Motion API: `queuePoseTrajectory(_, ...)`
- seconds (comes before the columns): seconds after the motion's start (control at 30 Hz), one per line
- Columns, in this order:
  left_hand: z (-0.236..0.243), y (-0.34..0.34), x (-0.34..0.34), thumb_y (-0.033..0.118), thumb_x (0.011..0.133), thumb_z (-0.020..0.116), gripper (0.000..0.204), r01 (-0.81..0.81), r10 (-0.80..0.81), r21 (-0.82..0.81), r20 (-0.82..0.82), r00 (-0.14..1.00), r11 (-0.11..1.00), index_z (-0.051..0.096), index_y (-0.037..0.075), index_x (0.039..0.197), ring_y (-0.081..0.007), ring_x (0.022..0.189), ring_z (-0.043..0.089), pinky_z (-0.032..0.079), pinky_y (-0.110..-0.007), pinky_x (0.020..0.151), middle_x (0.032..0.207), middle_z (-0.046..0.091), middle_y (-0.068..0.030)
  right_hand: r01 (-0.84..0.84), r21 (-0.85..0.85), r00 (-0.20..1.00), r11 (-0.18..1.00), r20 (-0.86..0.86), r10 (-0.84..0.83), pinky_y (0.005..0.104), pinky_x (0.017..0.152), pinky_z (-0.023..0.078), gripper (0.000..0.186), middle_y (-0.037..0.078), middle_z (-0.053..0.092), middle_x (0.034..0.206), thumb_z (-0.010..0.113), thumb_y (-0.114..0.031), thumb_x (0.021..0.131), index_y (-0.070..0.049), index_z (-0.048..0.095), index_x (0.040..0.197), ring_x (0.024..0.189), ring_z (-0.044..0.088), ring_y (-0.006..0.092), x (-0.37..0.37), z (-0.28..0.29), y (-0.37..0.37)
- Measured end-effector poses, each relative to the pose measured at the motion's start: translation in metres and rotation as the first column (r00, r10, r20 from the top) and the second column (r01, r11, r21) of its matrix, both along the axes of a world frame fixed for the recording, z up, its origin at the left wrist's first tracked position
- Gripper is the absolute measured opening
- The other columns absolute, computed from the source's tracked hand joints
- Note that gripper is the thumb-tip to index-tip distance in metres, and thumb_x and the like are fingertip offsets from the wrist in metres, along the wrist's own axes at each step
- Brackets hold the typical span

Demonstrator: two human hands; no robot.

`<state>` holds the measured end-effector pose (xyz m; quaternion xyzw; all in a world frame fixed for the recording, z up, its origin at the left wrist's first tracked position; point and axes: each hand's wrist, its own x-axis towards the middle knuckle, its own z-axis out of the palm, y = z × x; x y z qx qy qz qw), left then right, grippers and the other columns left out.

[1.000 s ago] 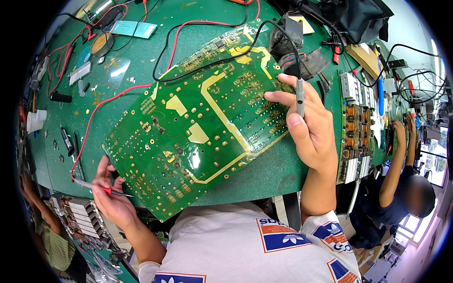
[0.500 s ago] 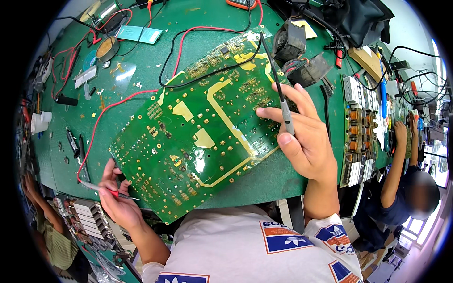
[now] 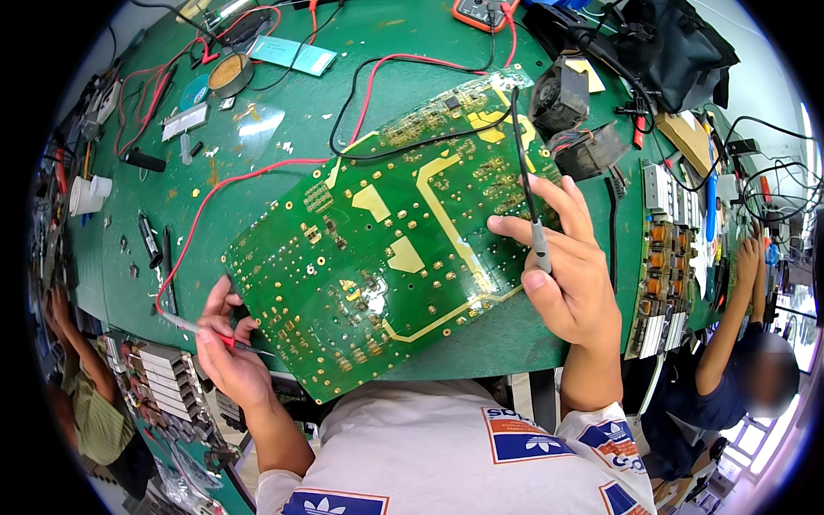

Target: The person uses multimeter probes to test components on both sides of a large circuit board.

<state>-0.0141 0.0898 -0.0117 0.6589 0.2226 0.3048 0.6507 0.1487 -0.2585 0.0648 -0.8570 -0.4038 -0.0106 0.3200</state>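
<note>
A large green circuit board (image 3: 335, 275) is tilted across the near edge of the green table, solder side showing. My left hand (image 3: 236, 369) is closed at its lower left edge, with a red test probe (image 3: 228, 341) between thumb and fingers; the metal tip lies over the board's corner. At the board's right edge, my right hand (image 3: 577, 279) pinches a black test probe (image 3: 538, 236) with a grey grip between thumb and fingers. Its index finger reaches over the board. The black lead loops across the board's upper part, and a red lead (image 3: 223, 182) runs to the left probe.
An orange multimeter (image 3: 483, 12) sits at the far edge. Black fans (image 3: 560, 94) and a board with heatsinks (image 3: 659, 257) stand right. Left are a round tin (image 3: 230, 75), a teal card (image 3: 293, 55) and pens (image 3: 150, 240). Co-workers' arms (image 3: 730, 318) show at both sides.
The whole scene has shifted rightward in view and more of the multimeter shows. Both hands keep their holds on the probes; the board stays between them.
</note>
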Motion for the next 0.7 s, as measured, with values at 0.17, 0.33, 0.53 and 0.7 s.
queuePoseTrajectory(0.17, -0.001, 0.001, 0.0, 0.035, 0.106, 0.037, 0.035, 0.02, -0.02, -0.012, 0.001, 1.0, 1.0, 0.044, 0.01, 0.083, -0.0245, 0.111, 0.056, 0.053, -0.028, 0.074, 0.135, 0.054, -0.0302, -0.007, 0.019, 1.0, 1.0, -0.021, 0.007, 0.0603, 0.116, 0.018, 0.035, 0.012, 0.072, 0.114, 0.056, -0.027, 0.093, 0.005, 0.07, 0.094, 0.134, 0.046, 0.0415, -0.001, -0.001, 0.003)
queuePoseTrajectory(0.33, 0.002, -0.001, 0.001, 0.037, 0.106, 0.039, 0.038, 0.013, -0.013, -0.021, 0.0, 1.0, 1.0, 0.044, 0.008, 0.082, -0.0239, 0.107, 0.056, 0.054, -0.03, 0.071, 0.131, 0.056, -0.0299, 0.019, 0.023, 0.999, 1.0, -0.048, -0.018, 0.0604, 0.116, 0.018, 0.046, 0.014, 0.072, 0.113, 0.048, -0.035, 0.099, 0.001, 0.063, 0.075, 0.134, 0.047, 0.0425, -0.004, 0.0, 0.008)
queuePoseTrajectory(0.53, 0.002, 0.001, -0.001, 0.035, 0.106, 0.037, 0.036, 0.071, -0.071, -0.016, 0.016, 0.997, 0.997, 0.045, 0.009, 0.082, -0.0233, 0.108, 0.056, 0.053, -0.031, 0.075, 0.133, 0.055, -0.0295, 0.056, 0.076, 0.997, 0.996, -0.055, -0.052, 0.0609, 0.116, 0.017, 0.051, 0.015, 0.072, 0.112, 0.044, -0.036, 0.1, -0.002, 0.051, 0.063, 0.134, 0.047, 0.0424, -0.005, -0.003, 0.008)
queuePoseTrajectory(0.7, 0.001, 0.001, -0.001, 0.035, 0.106, 0.037, 0.037, 0.059, -0.058, -0.039, 0.02, 0.998, 0.997, 0.044, 0.008, 0.082, -0.0237, 0.107, 0.055, 0.053, -0.032, 0.075, 0.133, 0.055, -0.0295, 0.087, 0.114, 0.995, 0.99, -0.049, -0.081, 0.0594, 0.116, 0.019, 0.051, 0.02, 0.073, 0.105, 0.044, -0.035, 0.1, -0.002, 0.047, 0.062, 0.129, 0.051, 0.0435, -0.005, -0.004, 0.013)
